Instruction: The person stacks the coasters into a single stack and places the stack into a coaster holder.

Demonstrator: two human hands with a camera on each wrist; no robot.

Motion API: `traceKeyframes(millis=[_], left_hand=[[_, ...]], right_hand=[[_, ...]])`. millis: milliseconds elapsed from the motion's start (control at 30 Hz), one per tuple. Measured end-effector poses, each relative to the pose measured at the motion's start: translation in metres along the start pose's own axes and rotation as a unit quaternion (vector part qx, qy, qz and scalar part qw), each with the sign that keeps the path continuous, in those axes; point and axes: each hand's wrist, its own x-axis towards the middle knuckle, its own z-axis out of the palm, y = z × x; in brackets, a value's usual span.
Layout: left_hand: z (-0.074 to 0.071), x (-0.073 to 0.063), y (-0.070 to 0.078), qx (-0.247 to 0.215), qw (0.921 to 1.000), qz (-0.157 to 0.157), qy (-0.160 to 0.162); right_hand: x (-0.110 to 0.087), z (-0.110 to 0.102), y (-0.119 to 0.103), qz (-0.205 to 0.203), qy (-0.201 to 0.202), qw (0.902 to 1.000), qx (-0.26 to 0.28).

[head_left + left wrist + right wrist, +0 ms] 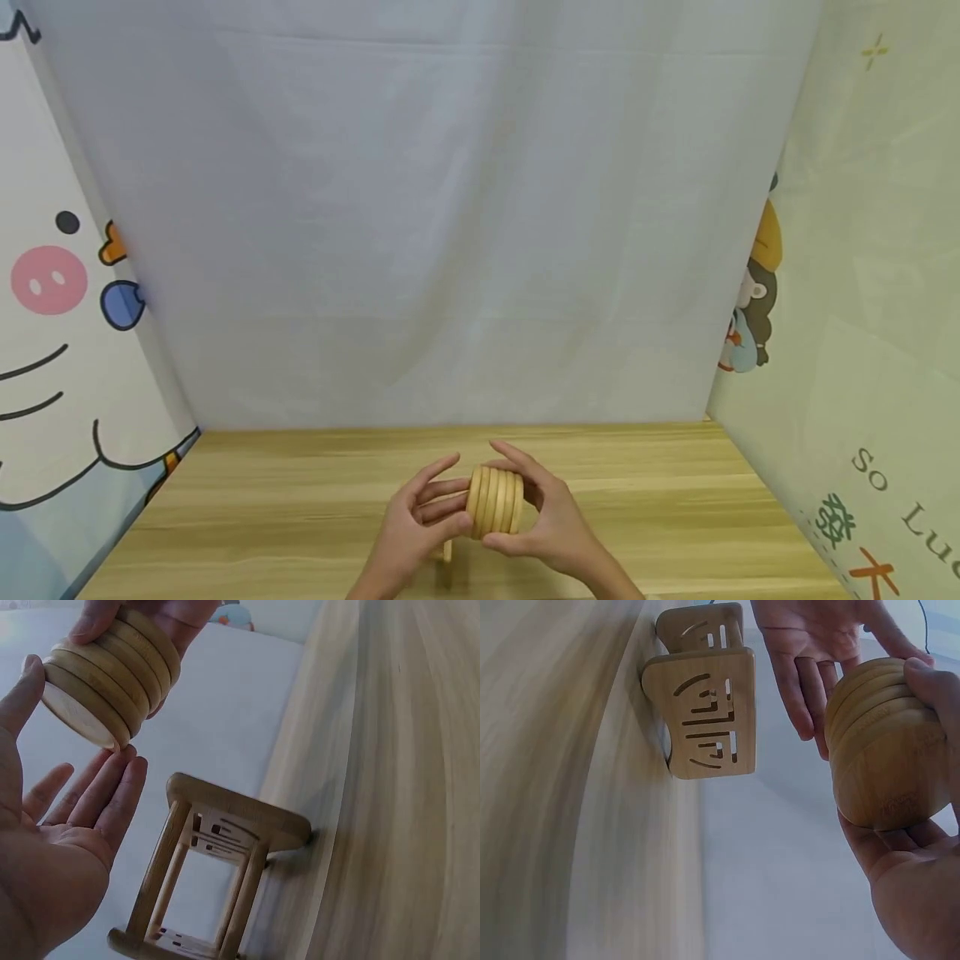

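Observation:
A stack of round wooden coasters [495,502] is held on its side in the air above the table. My right hand [555,521] grips the stack round its edges, thumb in front and fingers behind. At the other end is my left hand [416,517], its thumb and fingers spread and fairly straight, with the fingertips right at the rim of the end coaster [82,716]. Below the hands stands a small wooden coaster rack [214,817] with cut-out side panels [705,716] joined by round rods; in the head view the left hand mostly hides it.
The wood-grain table [300,475] runs back to a pale hanging cloth [420,250]. Printed cloths with cartoon figures hang at the left [52,400] and right [825,333] sides.

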Motion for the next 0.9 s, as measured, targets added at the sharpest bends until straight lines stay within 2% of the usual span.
traceKeyframes(millis=[233, 500, 700, 900], left_hand=[[-0.026, 0.002, -0.002, 0.056, 0.9975, 0.041, -0.015], [-0.054, -0.001, -0.009, 0.118, 0.9896, 0.083, 0.000], [-0.066, -0.003, -0.012, 0.146, 0.9854, 0.081, 0.035], [-0.075, -0.007, -0.014, 0.142, 0.9866, 0.069, 0.043]], right_hand=[[0.016, 0.015, 0.006, -0.014, -0.013, 0.9998, -0.011], [0.031, 0.036, 0.011, -0.022, -0.021, 0.9994, -0.017], [0.041, 0.048, 0.016, -0.010, -0.026, 0.9994, -0.022], [0.048, 0.056, 0.020, -0.010, -0.040, 0.9987, -0.031]])
